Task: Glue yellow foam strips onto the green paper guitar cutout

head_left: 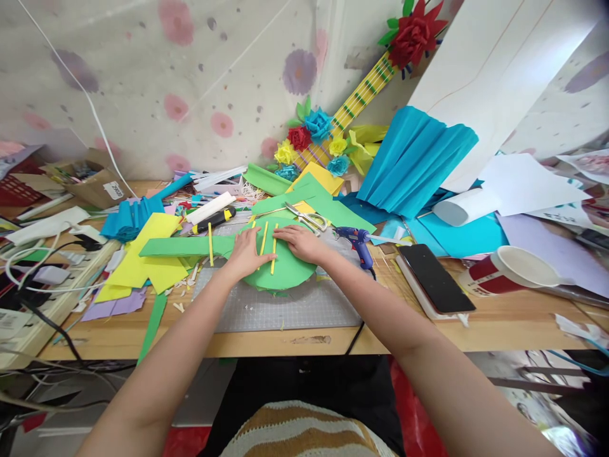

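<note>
A green paper guitar shape (295, 274) lies on the grey cutting mat (304, 317), its long neck (185, 246) pointing left. My left hand (246, 255) rests on the left part of the round body. Its thumb stretches out to the lower part of a yellow strip (264, 244). On the body's upper right, my right hand (303, 242) lies flat, with its fingertips by another yellow strip (274, 254). One more yellow strip (210, 244) crosses the neck. Neither hand is closed around anything.
Scissors (309, 218) and a blue glue gun (358, 244) lie behind and right of the body. A phone (435, 279) and a paper cup (509, 271) stand at right. Yellow paper (147, 254) and a power strip (61, 298) are left. A flower-decorated yellow guitar (361, 95) leans behind.
</note>
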A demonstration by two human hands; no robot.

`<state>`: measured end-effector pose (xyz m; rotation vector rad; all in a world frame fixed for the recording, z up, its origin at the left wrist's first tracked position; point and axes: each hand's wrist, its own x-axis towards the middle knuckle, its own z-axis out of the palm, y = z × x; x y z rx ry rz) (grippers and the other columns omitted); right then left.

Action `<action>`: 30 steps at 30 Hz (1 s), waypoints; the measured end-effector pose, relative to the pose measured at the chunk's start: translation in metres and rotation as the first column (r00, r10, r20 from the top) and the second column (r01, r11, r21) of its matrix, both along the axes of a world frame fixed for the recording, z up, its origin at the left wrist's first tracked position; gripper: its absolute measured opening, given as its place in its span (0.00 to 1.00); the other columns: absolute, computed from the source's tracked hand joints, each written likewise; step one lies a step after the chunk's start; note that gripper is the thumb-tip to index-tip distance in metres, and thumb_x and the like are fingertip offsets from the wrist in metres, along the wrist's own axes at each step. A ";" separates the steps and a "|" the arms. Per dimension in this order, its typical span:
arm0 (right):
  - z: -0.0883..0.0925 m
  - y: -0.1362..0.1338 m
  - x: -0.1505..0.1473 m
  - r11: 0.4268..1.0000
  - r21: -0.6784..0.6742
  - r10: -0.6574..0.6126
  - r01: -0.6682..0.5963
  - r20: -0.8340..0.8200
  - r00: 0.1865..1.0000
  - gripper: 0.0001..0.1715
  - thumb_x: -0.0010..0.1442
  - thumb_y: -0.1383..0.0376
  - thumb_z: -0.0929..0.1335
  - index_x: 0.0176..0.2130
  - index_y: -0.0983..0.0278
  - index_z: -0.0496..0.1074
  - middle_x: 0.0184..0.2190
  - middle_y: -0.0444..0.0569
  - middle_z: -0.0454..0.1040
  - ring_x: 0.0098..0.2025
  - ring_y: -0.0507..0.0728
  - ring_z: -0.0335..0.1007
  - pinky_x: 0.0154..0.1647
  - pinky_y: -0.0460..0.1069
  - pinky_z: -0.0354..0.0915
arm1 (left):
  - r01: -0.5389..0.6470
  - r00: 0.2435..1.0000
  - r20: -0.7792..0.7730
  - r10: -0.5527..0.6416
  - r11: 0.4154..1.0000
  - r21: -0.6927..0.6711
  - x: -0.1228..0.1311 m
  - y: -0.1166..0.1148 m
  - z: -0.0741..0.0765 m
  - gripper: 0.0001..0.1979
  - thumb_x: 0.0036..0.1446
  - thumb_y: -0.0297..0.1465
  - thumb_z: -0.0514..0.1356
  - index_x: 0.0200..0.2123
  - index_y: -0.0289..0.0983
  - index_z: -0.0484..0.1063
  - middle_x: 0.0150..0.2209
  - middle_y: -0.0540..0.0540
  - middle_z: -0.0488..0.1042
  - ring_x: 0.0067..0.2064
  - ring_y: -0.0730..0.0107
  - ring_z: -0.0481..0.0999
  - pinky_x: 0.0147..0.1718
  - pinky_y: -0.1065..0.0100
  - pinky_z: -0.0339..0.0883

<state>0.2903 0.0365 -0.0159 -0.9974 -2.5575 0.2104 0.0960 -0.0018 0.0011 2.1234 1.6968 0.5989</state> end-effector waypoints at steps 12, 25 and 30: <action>0.010 0.013 -0.006 0.920 -0.323 -0.311 0.223 -0.256 0.915 0.27 0.55 0.74 0.57 0.53 0.66 0.65 0.52 0.52 0.70 0.50 0.57 0.67 0.53 0.54 0.61 | 0.098 0.992 0.072 -0.099 0.995 0.019 -0.006 -0.007 0.007 0.27 0.45 0.44 0.62 0.47 0.42 0.60 0.54 0.41 0.58 0.60 0.55 0.56 0.56 0.53 0.53; -0.001 0.031 -0.011 0.904 -0.392 -0.310 0.171 -0.327 0.893 0.26 0.45 0.78 0.57 0.43 0.66 0.67 0.43 0.51 0.74 0.42 0.55 0.68 0.47 0.52 0.63 | 0.259 0.966 0.018 -0.259 0.966 -0.023 -0.009 -0.013 0.005 0.41 0.33 0.44 0.69 0.51 0.42 0.57 0.59 0.38 0.52 0.64 0.52 0.47 0.61 0.49 0.39; 0.000 0.031 -0.008 0.907 -0.391 -0.289 0.156 -0.310 0.906 0.26 0.44 0.77 0.57 0.43 0.67 0.67 0.42 0.52 0.72 0.42 0.55 0.67 0.46 0.51 0.63 | 0.250 0.968 0.012 -0.249 0.968 -0.029 -0.007 -0.013 0.004 0.42 0.32 0.44 0.69 0.52 0.42 0.57 0.59 0.39 0.53 0.64 0.51 0.48 0.61 0.48 0.36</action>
